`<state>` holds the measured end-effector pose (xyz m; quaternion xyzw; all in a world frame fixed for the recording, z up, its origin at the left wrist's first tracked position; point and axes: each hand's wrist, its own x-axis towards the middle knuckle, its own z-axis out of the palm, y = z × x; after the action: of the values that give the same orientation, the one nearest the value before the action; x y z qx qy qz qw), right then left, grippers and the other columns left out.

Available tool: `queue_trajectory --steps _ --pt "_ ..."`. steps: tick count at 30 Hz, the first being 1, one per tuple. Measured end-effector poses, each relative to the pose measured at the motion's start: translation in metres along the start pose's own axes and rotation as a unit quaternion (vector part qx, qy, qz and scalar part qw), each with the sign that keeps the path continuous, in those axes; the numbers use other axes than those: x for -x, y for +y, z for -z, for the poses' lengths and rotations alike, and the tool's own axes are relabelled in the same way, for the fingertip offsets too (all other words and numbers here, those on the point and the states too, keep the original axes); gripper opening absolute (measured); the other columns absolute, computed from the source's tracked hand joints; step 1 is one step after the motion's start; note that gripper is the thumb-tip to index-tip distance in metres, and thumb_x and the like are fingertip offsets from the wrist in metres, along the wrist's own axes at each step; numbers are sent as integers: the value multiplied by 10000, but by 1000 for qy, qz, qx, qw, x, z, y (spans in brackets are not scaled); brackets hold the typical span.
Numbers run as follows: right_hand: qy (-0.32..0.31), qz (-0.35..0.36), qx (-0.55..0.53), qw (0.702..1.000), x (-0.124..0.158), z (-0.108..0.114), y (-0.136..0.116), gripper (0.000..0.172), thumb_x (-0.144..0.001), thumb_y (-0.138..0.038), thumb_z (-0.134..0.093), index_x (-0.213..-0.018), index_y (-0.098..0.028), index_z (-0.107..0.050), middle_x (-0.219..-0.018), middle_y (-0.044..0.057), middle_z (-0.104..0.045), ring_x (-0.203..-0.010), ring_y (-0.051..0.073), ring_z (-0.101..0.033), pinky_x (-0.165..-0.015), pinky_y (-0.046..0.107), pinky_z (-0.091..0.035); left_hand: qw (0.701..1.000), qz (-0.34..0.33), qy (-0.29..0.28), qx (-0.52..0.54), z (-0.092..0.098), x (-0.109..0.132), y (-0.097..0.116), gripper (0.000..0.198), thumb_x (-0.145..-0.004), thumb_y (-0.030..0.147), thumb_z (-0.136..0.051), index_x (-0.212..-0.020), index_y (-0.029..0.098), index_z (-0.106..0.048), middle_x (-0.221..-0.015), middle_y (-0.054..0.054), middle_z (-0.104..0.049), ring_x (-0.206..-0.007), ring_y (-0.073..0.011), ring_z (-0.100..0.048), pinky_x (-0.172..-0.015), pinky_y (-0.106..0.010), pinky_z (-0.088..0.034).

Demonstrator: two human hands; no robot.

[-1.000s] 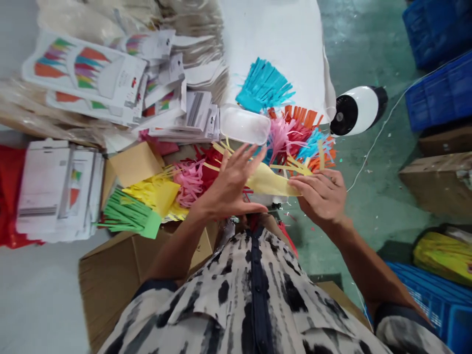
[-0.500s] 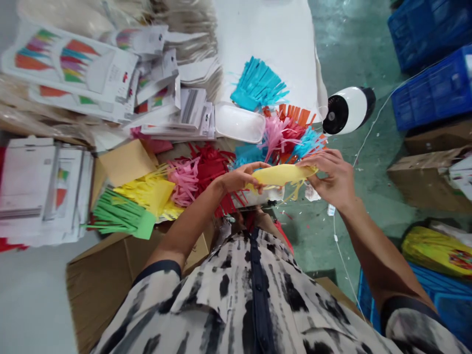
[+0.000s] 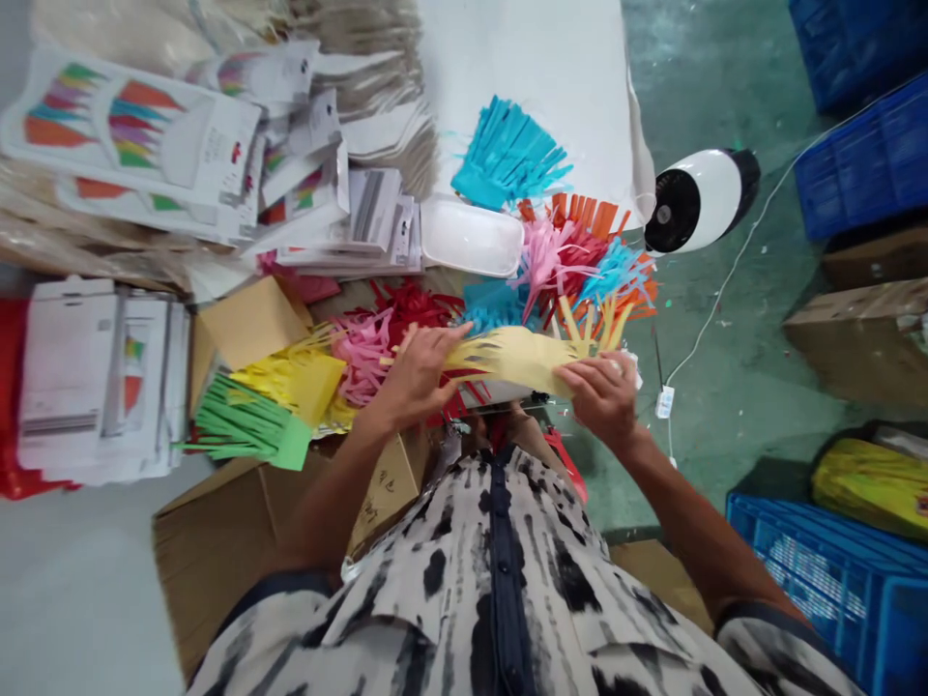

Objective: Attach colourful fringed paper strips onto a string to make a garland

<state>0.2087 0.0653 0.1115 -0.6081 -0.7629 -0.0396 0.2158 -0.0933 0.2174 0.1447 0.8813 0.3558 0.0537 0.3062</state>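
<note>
While a yellow fringed paper strip (image 3: 514,358) is held across the body, its long axis left to right, its left end is touched by the left hand (image 3: 419,379), fingers spread. Its right end is pinched by the right hand (image 3: 598,398), near the coloured paper fringes (image 3: 558,256).

The person wore a loose short-sleeved shirt (image 3: 435,599) in off-white, marked with black tie-dye blotches and streaks, which filled the view from about 7 to 5 o'clock, with a pointed collar flap (image 3: 417,570) lying near the neck. Down its middle at 6 o'clock ran a dark navy button placket (image 3: 504,590) with small dark buttons (image 3: 506,530), and dark navy bands edged the left sleeve (image 3: 253,628) at 7 o'clock and the right sleeve (image 3: 783,652) at 5 o'clock. Past those bands, the forearms ran bare to a bare left hand (image 3: 420,377) and a bare right hand (image 3: 601,396).
</note>
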Motion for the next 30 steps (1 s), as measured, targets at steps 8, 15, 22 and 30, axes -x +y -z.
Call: queue_trajectory --steps 8,15,22,30 --pt "-90 -85 -23 992 61 -100 -16 256 -1045 -135 -555 -1069 -267 -773 -1081 6 -833 -1068 190 -688 -1129 406 -288 984 -130 38 -112 -144 16 21 685 -996 180 -540 -1656 273 -383 -1696 -98 -425 -1629 -307 -278 -1357 -583 -102" --pt "-137 -88 -15 987 72 -92 4 240 -1031 -146 -546 -1059 -260 -755 -1153 15 -824 -1129 200 -663 -1146 434 -250 987 -131 25 -86 -190 -14 -6 387 -1051 221 -490 -1386 160 -673 -1374 -147 -717 -1320 -281 -624 -1160 -483 -456" --pt "-120 -248 97 956 86 -46 23 279 -910 -194 -618 -1167 -217 -725 -1237 107 -770 -1261 321 -575 -1134 544 -262 983 -139 17 -119 -184 -6 -10 319 -1058 227 -505 -1299 194 -711 -1307 -139 -740 -1190 -269 -654 -968 -439 -495" --pt "-195 -132 -16 972 65 -54 -25 515 -897 -146 -592 -1404 -226 -635 -1466 104 -668 -1381 298 -527 -1163 476 -282 981 -154 1 -122 -180 -8 -3 291 -1060 227 -514 -1254 170 -724 -1196 -131 -762 -1147 -273 -652 -960 -435 -495"
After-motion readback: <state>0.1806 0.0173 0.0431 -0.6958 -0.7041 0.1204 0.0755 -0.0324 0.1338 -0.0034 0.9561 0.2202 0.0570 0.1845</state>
